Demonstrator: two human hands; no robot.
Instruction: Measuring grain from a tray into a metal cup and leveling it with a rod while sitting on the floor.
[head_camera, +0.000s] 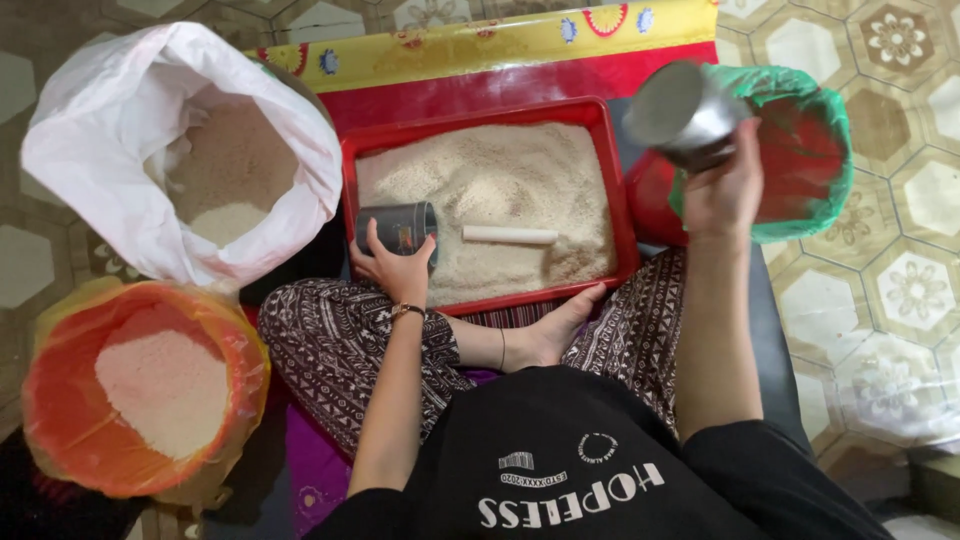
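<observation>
Patterned floor tiles (905, 290) lie around us, and we sit cross-legged on a red mat (560, 85) with a yellow border. Across our lap rests a red tray (625, 215) full of pale grain, and a white stick (510, 235) lies on the grain near the middle. Our left hand (398, 268) is closed around a dark can (398, 228) at the left edge of the tray, mouth toward the grain, wrist bent a little. Our right hand (722, 190) is raised past the right edge, forearm stretched forward, fingers wrapped around a metal cup (680, 112) that is tilted over a red bucket (800, 160) with a green liner. We judge that grain may spill between tray and bucket if the cup tilts too early, and that the tray may slide off our knees. A white sack (110, 110) and an orange-lined bucket (60, 400) with grain stand on the left.
</observation>
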